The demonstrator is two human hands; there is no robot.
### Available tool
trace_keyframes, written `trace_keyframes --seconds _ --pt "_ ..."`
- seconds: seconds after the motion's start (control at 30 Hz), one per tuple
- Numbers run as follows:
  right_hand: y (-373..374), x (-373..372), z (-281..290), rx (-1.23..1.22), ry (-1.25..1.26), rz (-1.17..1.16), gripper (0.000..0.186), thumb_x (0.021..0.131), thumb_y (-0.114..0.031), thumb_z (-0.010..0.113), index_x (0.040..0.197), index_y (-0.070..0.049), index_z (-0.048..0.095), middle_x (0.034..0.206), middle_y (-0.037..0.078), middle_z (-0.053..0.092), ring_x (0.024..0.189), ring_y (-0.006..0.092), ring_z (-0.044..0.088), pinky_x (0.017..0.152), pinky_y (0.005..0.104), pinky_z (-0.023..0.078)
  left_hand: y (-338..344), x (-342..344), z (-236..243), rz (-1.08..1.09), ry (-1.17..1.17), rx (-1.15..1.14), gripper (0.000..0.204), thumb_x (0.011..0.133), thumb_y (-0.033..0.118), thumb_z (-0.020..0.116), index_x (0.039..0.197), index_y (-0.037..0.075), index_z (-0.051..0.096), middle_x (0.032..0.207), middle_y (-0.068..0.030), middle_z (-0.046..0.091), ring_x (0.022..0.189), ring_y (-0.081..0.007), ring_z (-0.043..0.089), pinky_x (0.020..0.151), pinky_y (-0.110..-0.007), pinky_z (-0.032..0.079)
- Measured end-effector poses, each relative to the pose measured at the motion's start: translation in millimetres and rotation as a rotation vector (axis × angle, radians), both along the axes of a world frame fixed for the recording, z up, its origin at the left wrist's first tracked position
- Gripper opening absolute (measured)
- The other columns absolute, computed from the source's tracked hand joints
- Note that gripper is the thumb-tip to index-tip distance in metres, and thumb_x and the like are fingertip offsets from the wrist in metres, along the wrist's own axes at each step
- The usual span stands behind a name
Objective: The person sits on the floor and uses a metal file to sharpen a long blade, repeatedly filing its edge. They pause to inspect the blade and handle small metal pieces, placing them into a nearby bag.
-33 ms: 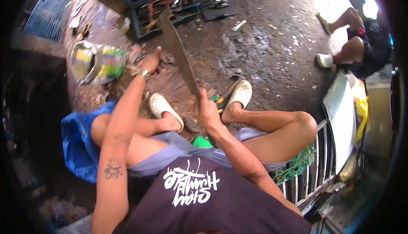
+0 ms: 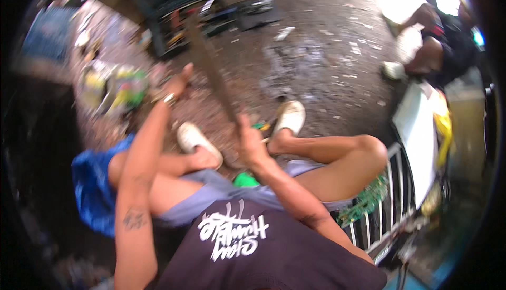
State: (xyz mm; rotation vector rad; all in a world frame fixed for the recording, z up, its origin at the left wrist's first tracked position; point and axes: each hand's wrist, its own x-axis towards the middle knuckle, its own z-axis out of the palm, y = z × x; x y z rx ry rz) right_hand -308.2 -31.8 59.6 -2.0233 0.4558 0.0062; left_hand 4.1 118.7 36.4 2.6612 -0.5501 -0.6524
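My right hand (image 2: 250, 145) is closed round the grip of a long, dark machete (image 2: 213, 74), held over the ground between my feet. The blade slants up and to the left, its tip overlapping a dark toolbox (image 2: 163, 45) in the picture. Out ahead on the left, my left hand (image 2: 178, 84) is blurred, with at least one finger stretched out and nothing visible in it. It is nearest to a crumpled white, yellow and green sack (image 2: 113, 92) on the ground. A bracelet circles the left wrist.
Green circuit boards (image 2: 363, 203) lie by a white-barred rack (image 2: 392, 195) at my right. Another person's bent legs (image 2: 424, 58) show at the upper right. A blue crate (image 2: 47, 34) stands far left. My white clogs (image 2: 289, 118) rest on dirty, littered ground.
The view has shifted slightly and blurred, so most things sit a little further left in the picture. The right hand keeps its hold on the machete.
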Motion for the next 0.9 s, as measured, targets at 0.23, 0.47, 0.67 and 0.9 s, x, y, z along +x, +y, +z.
trace_keyframes --seconds 0.23,0.47,0.67,0.9 --pt "-25 7 -12 -0.030 -0.049 -0.116 0.045 0.096 -0.022 0.056 0.130 -0.001 0.035 0.069 0.031 0.060 0.071 0.0526 0.061 0.063 0.0605 0.044 -51 25 3 0.444 0.558 -0.303 0.061 0.093 0.065 0.047 0.117 0.011 0.062 0.070 -0.0106 0.065 0.054 -0.0247 0.060 0.049 -0.041 0.045" --pt "-12 -3 -16 0.047 -0.038 -0.115 0.047 0.095 -0.016 0.054 0.134 0.000 0.031 0.068 0.031 0.059 0.068 0.0525 0.059 0.061 0.0607 0.044 -22 22 -18 0.624 0.692 -0.475 0.047 0.092 0.059 0.045 0.107 0.016 0.054 0.055 -0.0069 0.055 0.039 -0.0205 0.050 0.037 -0.036 0.035" --pt "-4 0 -15 -0.025 0.035 0.016 0.046 0.098 -0.019 0.051 0.134 0.001 0.030 0.069 0.030 0.060 0.069 0.0524 0.060 0.061 0.0609 0.044 0 40 -77 0.559 0.111 -0.661 0.066 0.099 0.056 0.039 0.143 0.009 0.051 0.116 -0.0225 0.068 0.110 -0.0330 0.065 0.095 -0.043 0.047" --pt "-5 0 -30 -0.192 0.242 0.184 0.061 0.093 -0.009 0.050 0.146 -0.001 0.020 0.076 0.027 0.063 0.069 0.0478 0.063 0.054 0.0566 0.048 -16 1 -23 0.367 0.402 -0.538 0.091 0.091 0.076 0.033 0.155 0.011 0.028 0.159 -0.0162 0.031 0.139 -0.0338 0.043 0.107 -0.050 0.033"
